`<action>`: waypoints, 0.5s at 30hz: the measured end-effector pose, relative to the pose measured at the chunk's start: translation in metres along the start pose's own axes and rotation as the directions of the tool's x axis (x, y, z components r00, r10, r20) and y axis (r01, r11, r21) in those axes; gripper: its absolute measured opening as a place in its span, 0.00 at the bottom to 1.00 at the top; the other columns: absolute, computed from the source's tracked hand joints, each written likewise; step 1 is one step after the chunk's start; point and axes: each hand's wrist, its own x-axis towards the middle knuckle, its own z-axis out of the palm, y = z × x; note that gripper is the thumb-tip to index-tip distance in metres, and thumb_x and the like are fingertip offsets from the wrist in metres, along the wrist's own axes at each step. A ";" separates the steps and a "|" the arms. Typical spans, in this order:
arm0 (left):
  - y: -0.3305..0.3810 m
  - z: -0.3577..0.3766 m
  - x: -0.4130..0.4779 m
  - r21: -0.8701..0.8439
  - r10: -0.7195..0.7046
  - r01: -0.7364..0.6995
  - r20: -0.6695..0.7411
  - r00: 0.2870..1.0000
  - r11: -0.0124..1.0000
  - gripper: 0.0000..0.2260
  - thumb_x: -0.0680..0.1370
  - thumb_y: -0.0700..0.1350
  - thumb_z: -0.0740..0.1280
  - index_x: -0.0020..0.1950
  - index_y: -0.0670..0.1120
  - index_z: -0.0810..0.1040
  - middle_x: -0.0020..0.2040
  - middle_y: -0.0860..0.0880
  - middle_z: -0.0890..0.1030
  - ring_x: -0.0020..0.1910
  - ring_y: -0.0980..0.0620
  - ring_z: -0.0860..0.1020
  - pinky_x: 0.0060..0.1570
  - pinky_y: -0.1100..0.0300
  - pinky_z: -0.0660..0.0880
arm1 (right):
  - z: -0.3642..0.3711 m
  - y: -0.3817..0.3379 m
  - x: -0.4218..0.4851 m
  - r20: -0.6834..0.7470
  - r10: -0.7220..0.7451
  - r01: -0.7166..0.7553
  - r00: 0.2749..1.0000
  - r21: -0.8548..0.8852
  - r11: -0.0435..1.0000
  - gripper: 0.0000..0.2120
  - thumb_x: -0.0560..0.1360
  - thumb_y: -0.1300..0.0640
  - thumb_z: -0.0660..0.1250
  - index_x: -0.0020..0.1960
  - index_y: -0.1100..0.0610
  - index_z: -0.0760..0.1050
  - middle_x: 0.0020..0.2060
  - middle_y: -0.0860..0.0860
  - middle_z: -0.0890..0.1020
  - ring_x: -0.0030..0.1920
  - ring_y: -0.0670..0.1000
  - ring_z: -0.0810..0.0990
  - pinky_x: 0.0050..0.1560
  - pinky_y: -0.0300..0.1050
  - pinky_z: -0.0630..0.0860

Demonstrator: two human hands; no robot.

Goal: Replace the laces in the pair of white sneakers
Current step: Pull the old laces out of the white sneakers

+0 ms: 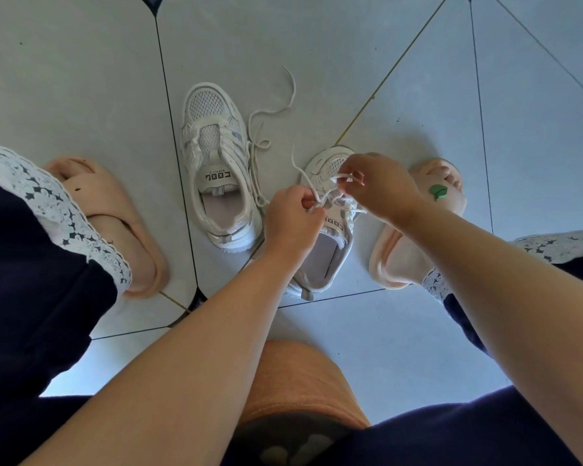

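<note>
Sneaker beneath left hand and right hand; both hands pinch its lace (second sneaker beside, untouched).

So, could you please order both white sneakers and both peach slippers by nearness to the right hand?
1. White mesh sneaker, under the right hand pinching its white lace.
2. Peach foam slipper with green charm, just right.
3. Second white mesh sneaker, to the left.
4. Plain peach foam slipper, far left.

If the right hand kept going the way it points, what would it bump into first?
Likely the toe of the near sneaker, right under the right hand that pinches its lace; beyond lies a loose lace. Depth is unclear.
</note>
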 end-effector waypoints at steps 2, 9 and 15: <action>0.002 0.002 0.000 0.023 -0.014 0.014 -0.016 1.000 1.000 0.07 0.71 0.36 0.66 0.35 0.45 0.73 0.30 0.55 0.70 0.29 0.59 0.67 0.27 0.73 0.63 | 0.004 -0.005 -0.001 0.058 -0.010 0.011 0.998 -0.017 1.000 0.14 0.74 0.53 0.66 0.59 0.50 0.75 0.52 0.52 0.80 0.54 0.54 0.77 0.56 0.48 0.71; 0.003 0.005 -0.004 -0.001 -0.022 0.022 -0.046 0.999 1.000 0.02 0.72 0.38 0.67 0.40 0.43 0.76 0.35 0.51 0.73 0.34 0.54 0.69 0.31 0.67 0.62 | 0.007 -0.012 0.005 0.041 -0.136 0.142 0.990 -0.254 0.957 0.09 0.72 0.50 0.66 0.51 0.48 0.79 0.48 0.48 0.80 0.54 0.54 0.76 0.58 0.47 0.62; -0.003 0.006 -0.005 -0.011 -0.027 0.026 -0.043 0.999 1.000 0.04 0.72 0.38 0.66 0.46 0.44 0.76 0.45 0.49 0.75 0.38 0.56 0.71 0.34 0.71 0.65 | -0.009 0.015 0.009 -0.248 0.343 -0.260 0.906 0.313 0.914 0.09 0.73 0.56 0.63 0.49 0.56 0.79 0.40 0.48 0.78 0.44 0.49 0.75 0.45 0.41 0.64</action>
